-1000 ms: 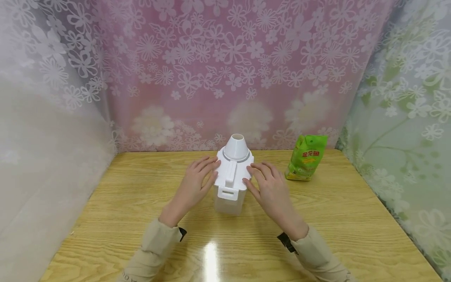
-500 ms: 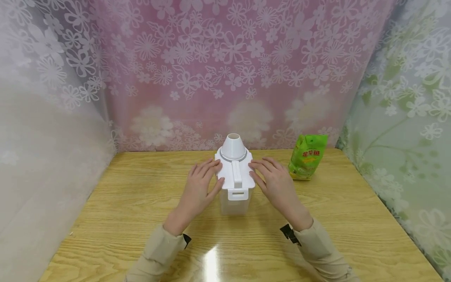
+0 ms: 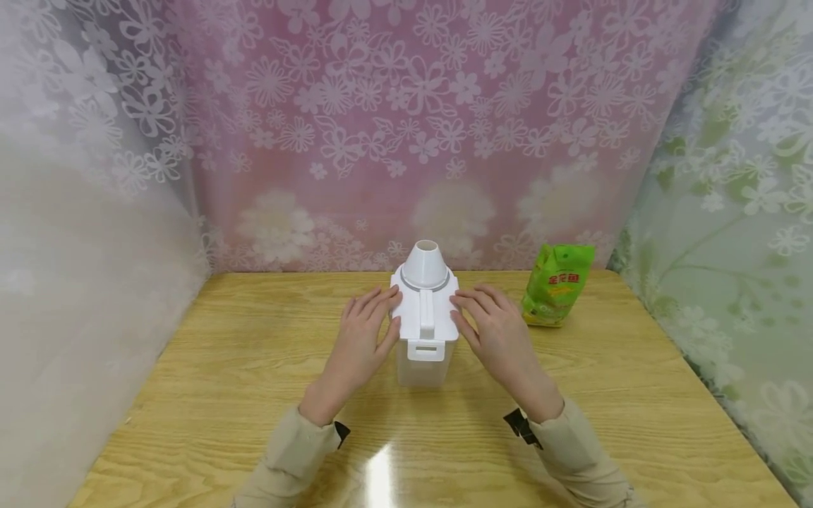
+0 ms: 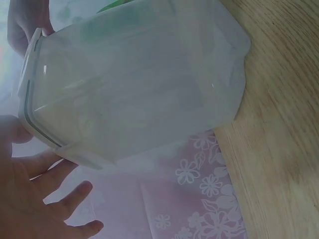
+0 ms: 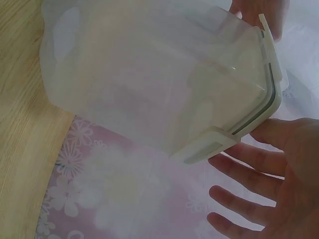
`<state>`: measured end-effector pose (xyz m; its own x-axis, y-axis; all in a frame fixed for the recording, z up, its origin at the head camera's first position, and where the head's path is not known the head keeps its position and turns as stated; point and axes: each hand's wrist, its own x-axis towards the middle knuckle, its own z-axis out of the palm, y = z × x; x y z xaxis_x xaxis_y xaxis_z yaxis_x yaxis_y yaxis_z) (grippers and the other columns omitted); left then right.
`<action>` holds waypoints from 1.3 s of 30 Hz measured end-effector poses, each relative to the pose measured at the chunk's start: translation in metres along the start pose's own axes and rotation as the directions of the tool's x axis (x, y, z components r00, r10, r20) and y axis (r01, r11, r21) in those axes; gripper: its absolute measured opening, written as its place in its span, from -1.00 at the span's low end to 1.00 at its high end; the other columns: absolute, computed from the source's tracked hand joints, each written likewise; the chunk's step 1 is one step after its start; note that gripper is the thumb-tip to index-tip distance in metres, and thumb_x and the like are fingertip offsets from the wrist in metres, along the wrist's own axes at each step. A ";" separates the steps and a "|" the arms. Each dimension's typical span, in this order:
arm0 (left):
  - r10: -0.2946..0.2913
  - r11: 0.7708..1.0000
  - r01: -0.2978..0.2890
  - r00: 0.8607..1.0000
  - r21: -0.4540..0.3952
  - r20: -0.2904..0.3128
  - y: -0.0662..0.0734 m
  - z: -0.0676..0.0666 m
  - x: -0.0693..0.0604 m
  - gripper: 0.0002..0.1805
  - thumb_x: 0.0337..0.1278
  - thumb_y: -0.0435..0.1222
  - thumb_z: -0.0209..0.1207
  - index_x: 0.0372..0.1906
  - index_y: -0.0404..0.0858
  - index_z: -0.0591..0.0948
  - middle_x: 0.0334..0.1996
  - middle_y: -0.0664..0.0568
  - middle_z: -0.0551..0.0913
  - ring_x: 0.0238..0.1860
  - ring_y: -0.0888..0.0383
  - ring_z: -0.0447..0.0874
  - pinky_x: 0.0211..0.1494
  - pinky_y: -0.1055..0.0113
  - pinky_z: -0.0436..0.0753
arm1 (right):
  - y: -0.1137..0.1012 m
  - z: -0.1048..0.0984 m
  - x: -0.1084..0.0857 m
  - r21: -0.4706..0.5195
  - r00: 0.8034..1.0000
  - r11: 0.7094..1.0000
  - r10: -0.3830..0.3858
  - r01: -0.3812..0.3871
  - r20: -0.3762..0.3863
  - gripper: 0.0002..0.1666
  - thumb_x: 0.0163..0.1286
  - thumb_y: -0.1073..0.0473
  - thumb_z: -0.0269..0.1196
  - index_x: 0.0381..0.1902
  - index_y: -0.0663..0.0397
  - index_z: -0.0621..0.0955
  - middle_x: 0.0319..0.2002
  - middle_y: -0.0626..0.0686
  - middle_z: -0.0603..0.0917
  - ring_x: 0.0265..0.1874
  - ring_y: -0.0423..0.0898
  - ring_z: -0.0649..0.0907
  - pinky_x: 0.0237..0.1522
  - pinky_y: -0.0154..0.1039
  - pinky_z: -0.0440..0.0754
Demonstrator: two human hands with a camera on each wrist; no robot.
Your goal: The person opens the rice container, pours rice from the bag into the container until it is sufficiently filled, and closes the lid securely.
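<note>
A translucent plastic storage container (image 3: 423,368) stands upright on the wooden table, its white lid (image 3: 409,315) on top. The lid carries a raised white handle (image 3: 426,314) and a white cone-shaped cap (image 3: 425,265); a slotted white clip (image 3: 425,350) hangs at the front. My left hand (image 3: 358,346) touches the lid's left edge with thumb and fingertips, and my right hand (image 3: 502,339) touches the right edge. Both wrist views show fairly straight, spread fingers: the left fingers (image 4: 75,199) and right fingers (image 5: 239,199) stand partly off the container. Nothing is visible through its cloudy walls but blurred background.
A green printed bag (image 3: 557,286) stands upright at the table's back right. Pink flowered cloth (image 3: 336,127) hangs behind the wooden table (image 3: 254,367), with pale cloth at both sides. Light reflects off the table's front (image 3: 380,473).
The container has turned slightly, its front end swinging to the right so it faces more squarely forward. Both hands have shifted a little right with it, mostly in the first half second.
</note>
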<state>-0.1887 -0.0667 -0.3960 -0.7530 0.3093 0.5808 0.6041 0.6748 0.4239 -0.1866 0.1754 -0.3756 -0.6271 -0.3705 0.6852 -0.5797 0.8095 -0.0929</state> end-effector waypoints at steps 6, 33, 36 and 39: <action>-0.006 1.000 0.007 1.000 0.026 -0.009 0.003 0.000 -0.002 -0.59 0.49 -0.21 0.06 0.30 -0.25 0.57 0.37 -0.03 0.52 0.43 -0.16 0.35 0.42 -0.41 0.17 | 0.002 0.003 -0.001 0.020 1.000 1.000 0.000 0.000 -0.002 -0.69 0.34 0.17 0.40 0.00 0.17 0.74 0.02 0.11 0.75 0.09 0.17 0.63 0.10 0.15 0.61; -0.012 0.999 0.014 0.999 -0.047 0.029 -0.001 -0.004 0.002 -0.57 0.49 -0.18 0.10 0.30 -0.29 0.56 0.37 -0.08 0.50 0.39 -0.20 0.39 0.45 -0.32 0.22 | -0.013 0.025 0.003 -0.061 0.975 0.973 -0.220 0.221 0.019 -0.22 0.65 -0.28 -0.31 0.46 0.11 0.42 0.39 0.14 0.48 0.34 0.19 0.47 0.23 0.14 0.52; 0.007 0.997 -0.006 1.000 -0.072 0.021 -0.004 -0.006 0.003 -0.57 0.46 -0.19 0.14 0.28 -0.30 0.57 0.35 -0.10 0.52 0.36 -0.19 0.43 0.44 -0.23 0.29 | -0.013 0.026 0.002 -0.058 0.977 0.975 -0.214 0.215 0.016 -0.22 0.65 -0.29 -0.30 0.45 0.10 0.43 0.39 0.13 0.48 0.34 0.18 0.46 0.23 0.14 0.51; -0.012 0.994 0.013 1.000 -0.106 0.018 -0.006 -0.008 0.004 -0.57 0.45 -0.20 0.16 0.29 -0.32 0.57 0.34 -0.14 0.53 0.35 -0.18 0.45 0.42 -0.16 0.38 | -0.012 0.026 0.001 -0.054 0.977 0.975 -0.214 0.214 0.016 -0.22 0.65 -0.29 -0.30 0.44 0.11 0.44 0.39 0.14 0.49 0.34 0.19 0.47 0.24 0.14 0.51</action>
<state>-0.1937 -0.0750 -0.3907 -0.7645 0.3133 0.5634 0.6182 0.6042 0.5028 -0.1940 0.1533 -0.3924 -0.4968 -0.5420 0.6779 -0.6714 0.7349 0.0955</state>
